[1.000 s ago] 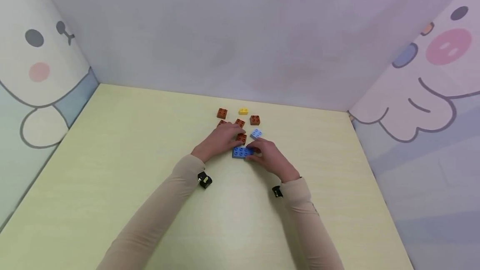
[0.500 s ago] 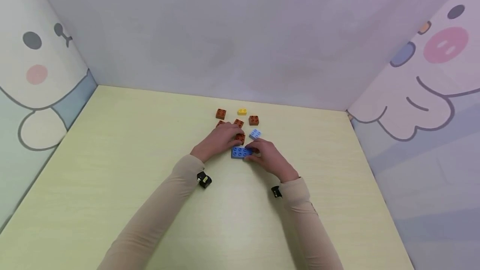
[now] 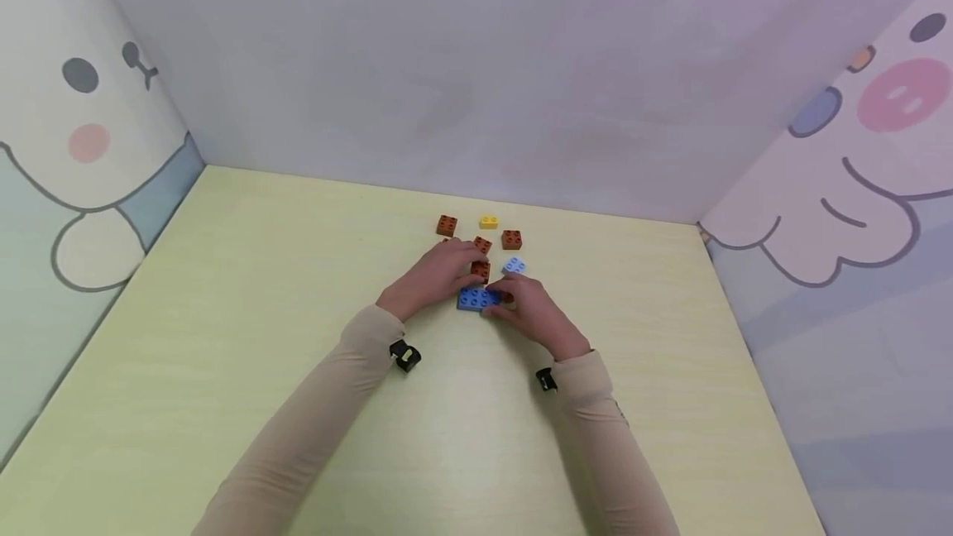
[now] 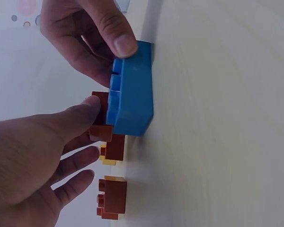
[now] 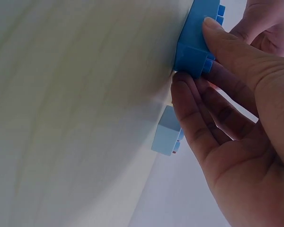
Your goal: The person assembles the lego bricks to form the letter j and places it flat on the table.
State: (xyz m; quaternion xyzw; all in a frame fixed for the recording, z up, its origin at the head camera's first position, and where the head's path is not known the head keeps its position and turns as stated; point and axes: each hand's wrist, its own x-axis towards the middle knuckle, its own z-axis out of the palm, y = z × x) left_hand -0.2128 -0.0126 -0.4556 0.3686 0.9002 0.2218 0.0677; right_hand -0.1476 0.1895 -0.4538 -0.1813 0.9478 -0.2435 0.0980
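Note:
My right hand (image 3: 538,313) grips the right end of a long blue toy building brick (image 3: 474,299), studs up, thumb on its near side. In the right wrist view, the thumb lies along the blue brick (image 5: 195,45) and the fingers curl behind it. Just beyond, my left hand (image 3: 435,275) pinches a red-brown four-stud brick (image 3: 480,272) between thumb and fingers. The left wrist view has the thumb against the red-brown brick (image 4: 101,132), right behind the blue brick (image 4: 135,90). The two bricks overlap there.
Beyond the hands lie a light blue brick (image 3: 514,265), a yellow brick (image 3: 488,222), and red-brown bricks at left (image 3: 447,225), middle (image 3: 482,246) and right (image 3: 511,239). Another is mostly hidden by the left hand. A pale wall (image 3: 447,89) rises behind the table (image 3: 313,230).
The head view has shifted slightly. Both hands, with the blue and red-brown bricks, have moved a little left relative to the loose bricks; their grips look the same.

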